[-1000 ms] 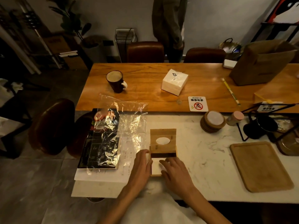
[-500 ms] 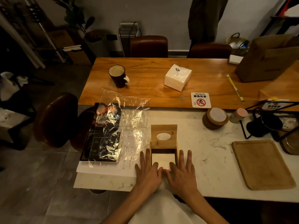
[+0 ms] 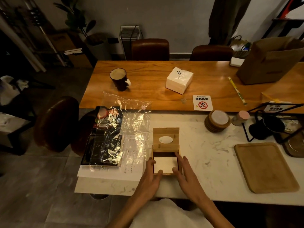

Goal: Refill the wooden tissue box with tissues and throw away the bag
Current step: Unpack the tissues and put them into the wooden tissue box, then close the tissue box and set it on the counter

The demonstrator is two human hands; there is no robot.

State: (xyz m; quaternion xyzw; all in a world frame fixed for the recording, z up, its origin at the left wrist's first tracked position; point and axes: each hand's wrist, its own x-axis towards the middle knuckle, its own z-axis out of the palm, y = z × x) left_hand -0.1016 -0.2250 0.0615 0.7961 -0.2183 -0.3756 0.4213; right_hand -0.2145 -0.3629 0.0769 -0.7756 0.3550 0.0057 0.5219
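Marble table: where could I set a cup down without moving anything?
Bare marble table lies between the wooden tissue box and the wooden tray. Left of the box is crowded: plastic bag over papers and a dark booklet. Coasters and a black kettle fill the far right.

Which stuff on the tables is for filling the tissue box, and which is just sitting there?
For the job: wooden tissue box, tissues inside it, empty plastic bag.

Just lying about: mug, white tissue pack, no-smoking sign, coasters, wooden tray.
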